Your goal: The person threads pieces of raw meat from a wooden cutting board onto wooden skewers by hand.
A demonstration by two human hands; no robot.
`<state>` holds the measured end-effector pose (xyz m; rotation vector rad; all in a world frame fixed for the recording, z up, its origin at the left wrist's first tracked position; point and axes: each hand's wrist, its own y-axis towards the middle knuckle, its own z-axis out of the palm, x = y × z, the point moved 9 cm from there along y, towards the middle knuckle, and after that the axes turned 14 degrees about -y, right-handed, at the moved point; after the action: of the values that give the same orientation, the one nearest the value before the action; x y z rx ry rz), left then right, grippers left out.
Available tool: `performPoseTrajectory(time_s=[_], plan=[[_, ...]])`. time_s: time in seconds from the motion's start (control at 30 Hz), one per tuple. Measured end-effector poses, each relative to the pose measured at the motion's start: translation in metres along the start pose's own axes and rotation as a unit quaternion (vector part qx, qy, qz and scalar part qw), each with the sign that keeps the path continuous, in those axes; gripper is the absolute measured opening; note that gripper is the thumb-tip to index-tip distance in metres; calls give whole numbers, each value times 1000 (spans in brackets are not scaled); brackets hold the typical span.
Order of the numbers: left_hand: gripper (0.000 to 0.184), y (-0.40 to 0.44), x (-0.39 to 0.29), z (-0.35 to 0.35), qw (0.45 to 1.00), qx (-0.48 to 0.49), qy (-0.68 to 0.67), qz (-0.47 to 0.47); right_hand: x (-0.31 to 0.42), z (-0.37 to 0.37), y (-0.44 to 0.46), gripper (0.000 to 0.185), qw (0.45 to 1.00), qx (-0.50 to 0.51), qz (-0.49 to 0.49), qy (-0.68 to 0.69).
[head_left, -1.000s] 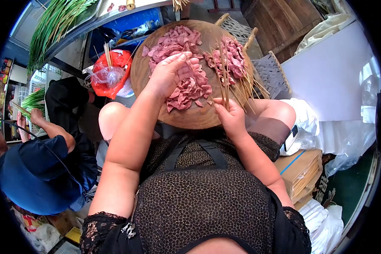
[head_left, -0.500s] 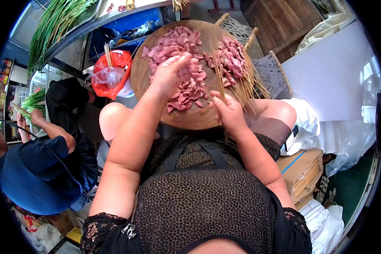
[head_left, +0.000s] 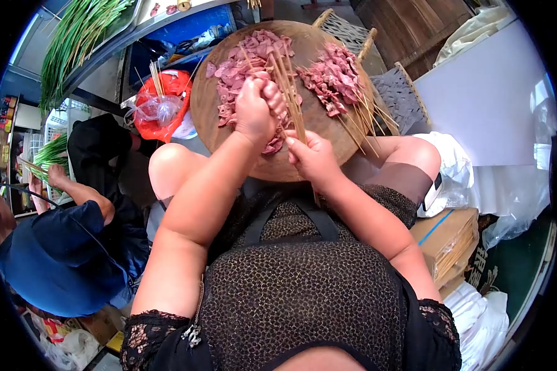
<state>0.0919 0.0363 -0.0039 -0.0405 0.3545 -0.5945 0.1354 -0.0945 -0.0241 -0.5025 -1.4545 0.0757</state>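
Note:
My left hand (head_left: 260, 110) is closed in a fist over the large pile of raw meat slices (head_left: 236, 69) on the round wooden board. A thin skewer pokes out above this fist, and any meat inside it is hidden. Close by on the right, my right hand (head_left: 314, 157) grips a bundle of wooden skewers (head_left: 289, 93), which slants up across the board. Farther right lie several skewers loaded with meat (head_left: 334, 77), their bare ends spreading toward the board's right edge.
The round board (head_left: 269, 168) stands before my knees. A red bag (head_left: 162, 127) with sticks stands at its left. Another person (head_left: 62, 247) handles green stalks at the far left. A woven seat (head_left: 399, 102) adjoins the board's right edge; cardboard (head_left: 449, 238) lies lower right.
My left hand has turned and closed into a fist. My right hand has moved left with the skewer bundle, which now leans over the meat pile. The view has shifted slightly.

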Motion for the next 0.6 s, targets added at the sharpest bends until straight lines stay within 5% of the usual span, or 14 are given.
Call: performPoseTrajectory(time_s=[0.1,0.17,0.2,0.23,0.33,0.43,0.6], plan=[[14,5,4,2,999,30,43,-9,4,-20,6,20,999,-36,-25,13],[22,10,-5,-1,950,-13,310,-23,12,-43,2,20,997,-66,-34,29],[33,24,-7,-25,880,17,473,-34,6,-53,3,20,996,-64,-32,45],[37,16,-13,-12,706,7,707,-30,0,-61,3,21,996,-63,-29,61],[36,-3,-1,3,531,86,833,127,3,-66,-7,21,995,-64,-23,69],[30,8,8,-19,497,79,863,34,-2,-67,-17,22,996,-68,-2,60],[22,-1,-10,-30,519,101,840,-122,-9,-68,-19,22,996,-56,-6,67]])
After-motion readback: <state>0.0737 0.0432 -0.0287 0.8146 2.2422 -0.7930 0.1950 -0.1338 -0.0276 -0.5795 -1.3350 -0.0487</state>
